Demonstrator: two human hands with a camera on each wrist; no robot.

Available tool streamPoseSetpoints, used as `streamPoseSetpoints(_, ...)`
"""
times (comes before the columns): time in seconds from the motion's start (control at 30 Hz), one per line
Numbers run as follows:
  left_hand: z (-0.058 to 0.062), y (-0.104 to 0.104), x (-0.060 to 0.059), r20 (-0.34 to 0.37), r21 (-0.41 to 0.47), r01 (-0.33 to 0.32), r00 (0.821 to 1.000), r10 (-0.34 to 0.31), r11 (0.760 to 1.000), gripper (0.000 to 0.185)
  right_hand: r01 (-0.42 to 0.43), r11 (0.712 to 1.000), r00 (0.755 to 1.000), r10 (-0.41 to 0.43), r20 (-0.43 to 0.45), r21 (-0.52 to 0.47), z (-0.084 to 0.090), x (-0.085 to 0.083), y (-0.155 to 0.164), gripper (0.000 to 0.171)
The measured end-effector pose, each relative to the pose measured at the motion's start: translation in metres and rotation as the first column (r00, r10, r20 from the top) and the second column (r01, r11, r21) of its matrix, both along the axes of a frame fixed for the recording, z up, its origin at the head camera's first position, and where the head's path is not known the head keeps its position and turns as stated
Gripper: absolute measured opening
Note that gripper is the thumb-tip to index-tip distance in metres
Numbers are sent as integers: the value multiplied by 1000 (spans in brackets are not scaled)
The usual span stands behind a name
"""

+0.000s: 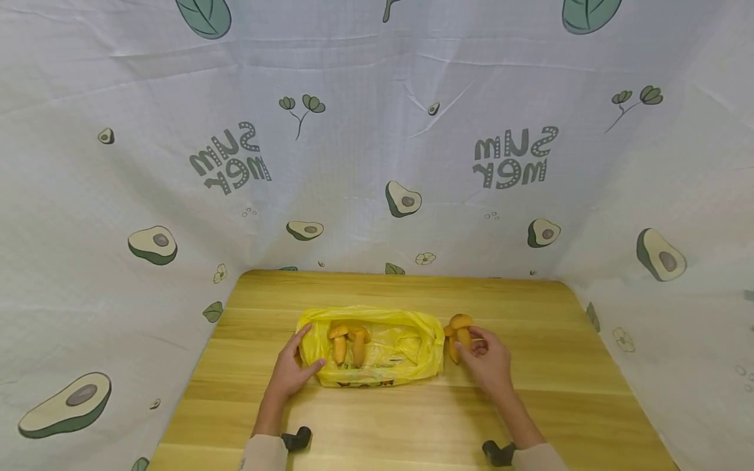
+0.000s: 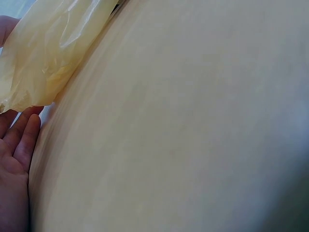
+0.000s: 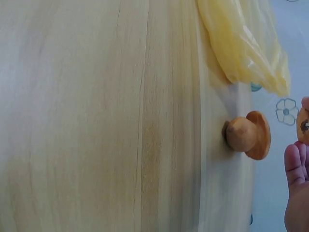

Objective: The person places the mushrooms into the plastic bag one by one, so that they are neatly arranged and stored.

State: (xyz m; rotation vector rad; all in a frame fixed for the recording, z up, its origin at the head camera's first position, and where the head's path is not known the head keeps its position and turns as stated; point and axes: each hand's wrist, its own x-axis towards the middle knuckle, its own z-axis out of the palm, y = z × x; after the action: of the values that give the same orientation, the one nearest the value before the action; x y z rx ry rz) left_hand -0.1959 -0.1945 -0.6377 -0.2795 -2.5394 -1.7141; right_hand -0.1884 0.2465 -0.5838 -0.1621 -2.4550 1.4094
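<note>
A yellow plastic bag [image 1: 377, 378] stands on the table with its mouth spread wide. Two orange-brown mushrooms lie inside its left part, a left mushroom [image 1: 338, 347] and a right mushroom [image 1: 359, 347]. My left hand [image 1: 292, 366] holds the bag's left end, thumb at the near rim and fingers at the far side. Just beyond the bag's right end, my right hand [image 1: 490, 363] pinches a mushroom [image 1: 463, 329] by its stem, cap pointing away. Partly behind it, another mushroom [image 3: 246, 135] lies on the table.
The wooden table [image 1: 412, 418] has rounded far corners. Patterned white cloth [image 1: 365, 150] hangs behind it and along both sides. A black wrist mount [image 1: 297, 438] sits at the left sleeve, and another black mount [image 1: 499, 453] at the right.
</note>
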Motion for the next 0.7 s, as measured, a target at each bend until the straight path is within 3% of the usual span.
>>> streamPoseSetpoints(0.4,2,1,1,-10,-4,-9,1000,9,1000,88,-20,1000,998,20,66,-4,5,-3,-13,48)
streamPoseSetpoints(0.7,2,1,0,5,8,-4,1000,4,1000,88,-38,999,999,39,31,-36,13,-7,-25,46)
